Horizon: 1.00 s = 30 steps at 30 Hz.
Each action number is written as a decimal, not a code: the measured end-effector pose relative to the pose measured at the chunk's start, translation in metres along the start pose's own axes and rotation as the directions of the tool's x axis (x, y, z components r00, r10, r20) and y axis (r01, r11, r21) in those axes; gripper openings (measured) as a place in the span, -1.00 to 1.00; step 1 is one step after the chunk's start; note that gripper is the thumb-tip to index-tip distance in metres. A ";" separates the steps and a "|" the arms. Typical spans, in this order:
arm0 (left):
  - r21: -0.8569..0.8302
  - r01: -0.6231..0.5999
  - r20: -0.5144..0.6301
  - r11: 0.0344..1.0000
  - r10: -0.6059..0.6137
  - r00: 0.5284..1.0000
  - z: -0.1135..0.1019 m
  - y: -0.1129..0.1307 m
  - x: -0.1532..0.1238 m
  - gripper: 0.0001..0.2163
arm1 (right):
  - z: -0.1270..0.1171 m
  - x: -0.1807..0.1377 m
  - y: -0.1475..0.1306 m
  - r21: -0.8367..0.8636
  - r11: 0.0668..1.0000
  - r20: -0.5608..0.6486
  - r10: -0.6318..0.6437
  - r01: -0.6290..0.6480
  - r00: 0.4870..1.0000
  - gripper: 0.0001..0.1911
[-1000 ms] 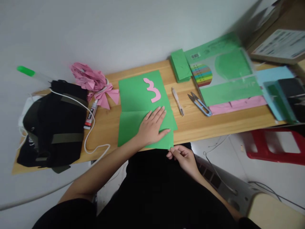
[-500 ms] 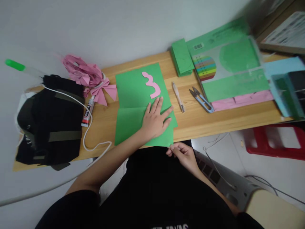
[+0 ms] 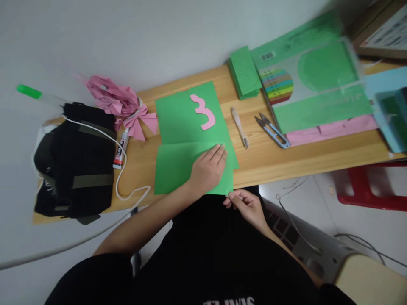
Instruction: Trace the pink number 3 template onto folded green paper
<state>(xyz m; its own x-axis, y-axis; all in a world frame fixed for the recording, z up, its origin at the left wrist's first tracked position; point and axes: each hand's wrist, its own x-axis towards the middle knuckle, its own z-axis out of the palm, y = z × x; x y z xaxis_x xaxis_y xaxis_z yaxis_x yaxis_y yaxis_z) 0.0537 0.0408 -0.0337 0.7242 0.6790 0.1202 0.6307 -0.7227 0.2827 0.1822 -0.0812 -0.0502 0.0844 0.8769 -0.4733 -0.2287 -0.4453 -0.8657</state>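
Note:
A green paper sheet with a crease across its middle lies at the table's front edge. My left hand rests on its near half, palm down, fingers stretched and close together, fingertips at the crease. My right hand pinches the sheet's near right corner between thumb and fingers, just past the table edge. On the far half of the green paper sits a pink wavy paper cutout, untouched. To the right lie a pen and blue-handled thread snips with their blades apart.
At the left are a black bag, a glue tube, pink paper scraps and a white cable. Folded green paper and a packet of green paper lie back right. A red stool stands below.
My left hand has slid back from the pink cutout to the crease, and its spread fingers have come together. My right hand keeps its pinch on the corner. The view has shifted slightly.

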 end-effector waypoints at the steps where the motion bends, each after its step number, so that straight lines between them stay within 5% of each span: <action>1: 0.006 0.015 0.003 1.000 -0.015 1.000 0.000 0.002 -0.001 -0.60 | 0.000 0.000 0.000 0.004 1.000 -0.001 -0.002 0.002 1.000 -0.59; 18: 0.078 0.166 0.128 0.983 -0.175 0.976 -0.006 0.008 0.008 -0.50 | -0.007 -0.006 -0.001 -0.121 0.987 0.006 -0.109 0.109 0.994 -0.71; 23: 0.091 0.151 0.110 0.984 -0.161 0.981 -0.004 0.008 0.007 -0.48 | -0.019 -0.017 -0.017 -0.274 0.930 -0.099 -0.282 0.246 0.954 -0.78; 25: 0.092 0.150 0.117 0.984 -0.160 0.980 -0.004 0.008 0.007 -0.48 | -0.015 -0.007 -0.028 -0.493 0.779 -0.119 -0.502 0.388 0.857 -0.84; 27: 0.092 0.153 0.126 0.984 -0.163 0.978 -0.005 0.008 0.008 -0.49 | -0.006 0.010 -0.036 -0.760 0.457 0.054 -0.664 0.461 0.746 -0.69; 30: 0.086 0.151 0.142 0.985 -0.162 0.976 -0.006 0.007 0.008 -0.53 | 0.008 0.037 -0.039 -0.892 0.163 0.234 -0.631 0.421 0.740 -0.51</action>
<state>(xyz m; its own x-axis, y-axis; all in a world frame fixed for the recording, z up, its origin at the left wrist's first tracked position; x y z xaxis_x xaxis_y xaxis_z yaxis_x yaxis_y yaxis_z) 0.0626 0.0420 -0.0250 0.6449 0.7616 -0.0639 0.7541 -0.6206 0.2150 0.1866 -0.0302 -0.0329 -0.0199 0.9720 0.2343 0.8639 0.1347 -0.4854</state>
